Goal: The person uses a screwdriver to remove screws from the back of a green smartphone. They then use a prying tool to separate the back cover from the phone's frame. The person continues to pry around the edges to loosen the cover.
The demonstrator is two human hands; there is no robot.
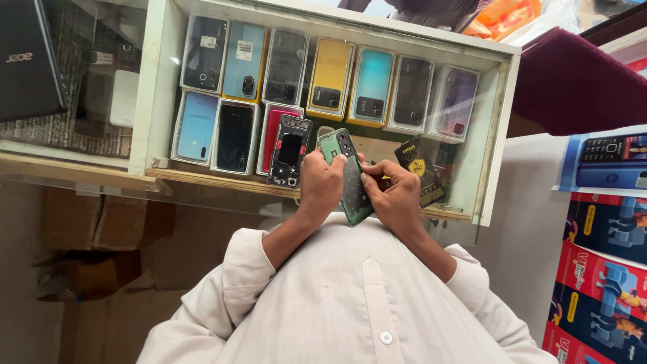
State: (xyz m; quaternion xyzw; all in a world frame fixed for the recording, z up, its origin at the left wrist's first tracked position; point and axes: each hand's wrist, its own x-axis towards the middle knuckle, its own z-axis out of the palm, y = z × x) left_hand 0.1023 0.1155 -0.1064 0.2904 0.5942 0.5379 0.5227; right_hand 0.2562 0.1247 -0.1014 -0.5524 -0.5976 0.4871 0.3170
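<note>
Green phone back [350, 182] held between both hands above the glass counter [101, 178], close in front of the white shirt [350, 296]; long axis ran from about 11 o'clock, camera cut-out end up, to about 5 o'clock, lower corner toward the chest; inner face with a dotted pattern turned toward the right hand.

Left hand [322, 180] lay at 9 o'clock of the back; closed round its upper half, fingers wrapped over the edge, thumb near the camera end. Right hand [394, 192] lay at 3 o'clock; fingers curled shut against the long right edge, fingertips [367, 178] pressed to the inner face at mid-length; whether something thin was pinched there could not be told. Both hands touched the back, neither clearly nearer; left carried the weight as judged, right worked the edge.

Further out: black phone frame [290, 149] lay flat at 10 o'clock, just beside the left hand, long axis nearly 12 to 6; small black and yellow packet [418, 168] at 2 o'clock, near the right hand; rows of boxed phones [323, 81] under the glass at 12 o'clock, well apart; dark laptop [27, 61] far off at 10 o'clock; printed red and blue boxes [600, 269] at 3 to 4 o'clock; maroon cloth [579, 81] at 1 o'clock.
</note>
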